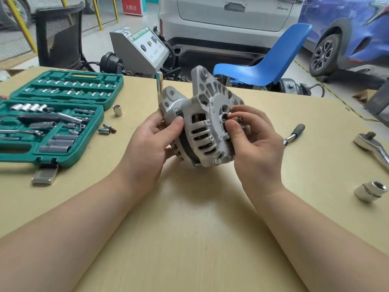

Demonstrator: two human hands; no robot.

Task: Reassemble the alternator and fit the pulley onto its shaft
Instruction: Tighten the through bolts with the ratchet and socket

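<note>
Head view, left hand (150,140) grips alternator (200,125)

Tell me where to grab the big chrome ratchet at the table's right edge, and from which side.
Take the large chrome ratchet wrench by its handle, which runs from the round head toward the right edge of the tan table, coming from above. The head carries an upright square drive, awkward to grip. The right hand is nearer, though it now pinches a small part at the silver alternator.
</note>
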